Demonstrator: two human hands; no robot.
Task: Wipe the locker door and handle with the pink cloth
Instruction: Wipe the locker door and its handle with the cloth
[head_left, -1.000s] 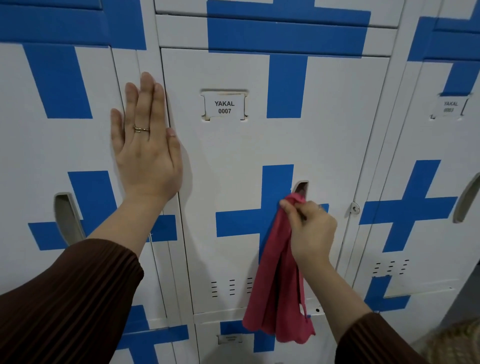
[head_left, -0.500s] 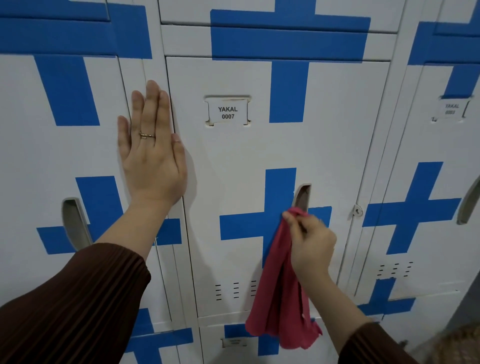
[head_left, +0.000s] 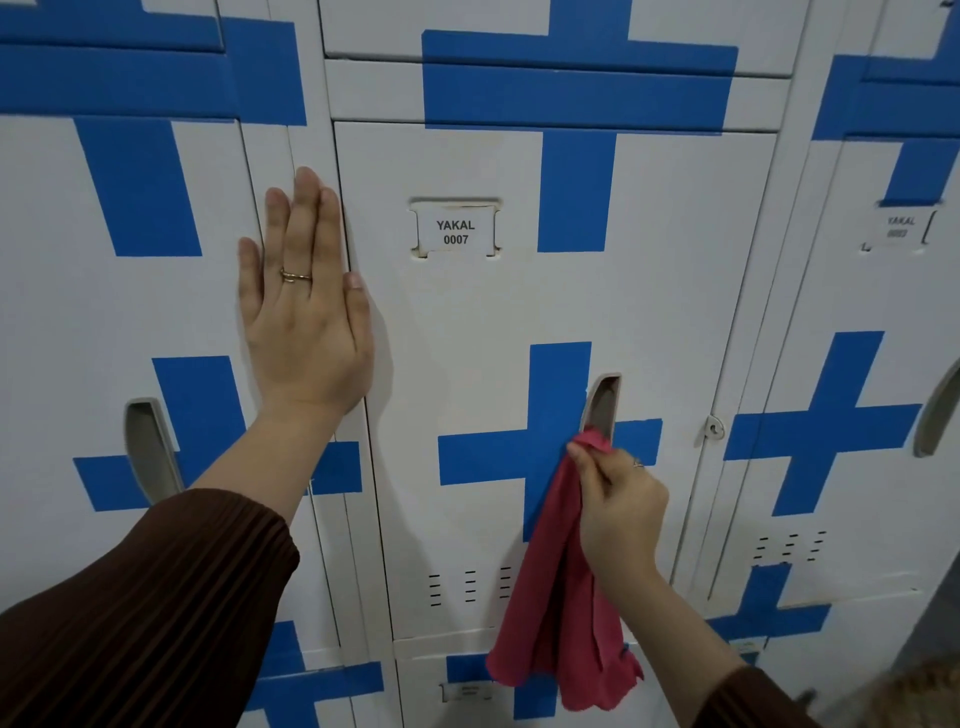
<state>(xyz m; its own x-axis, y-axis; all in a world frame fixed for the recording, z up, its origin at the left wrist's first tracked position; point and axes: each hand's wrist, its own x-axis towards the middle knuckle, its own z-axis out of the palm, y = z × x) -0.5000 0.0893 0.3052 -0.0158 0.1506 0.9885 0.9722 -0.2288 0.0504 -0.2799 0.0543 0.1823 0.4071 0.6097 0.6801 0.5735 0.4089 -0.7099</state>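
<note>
The white locker door (head_left: 467, 332) labelled YAKAL 0007 fills the middle of the view, painted with blue crosses. Its recessed grey handle (head_left: 604, 402) sits right of centre. My right hand (head_left: 621, 506) pinches the pink cloth (head_left: 558, 613) and holds its top bunch against the lower end of the handle recess; the rest of the cloth hangs down over the door. My left hand (head_left: 304, 306) presses flat, fingers straight, on the seam at the door's left edge.
Neighbouring lockers stand on both sides, each with its own recessed handle, on the left (head_left: 150, 449) and the right (head_left: 937, 415). A small lock hasp (head_left: 714, 428) sits on the frame right of the handle. Another locker row runs below.
My right hand with the cloth has slid down along the handle, uncovering more of the recess. The left hand stays pressed in place. The view has tilted up slightly.
</note>
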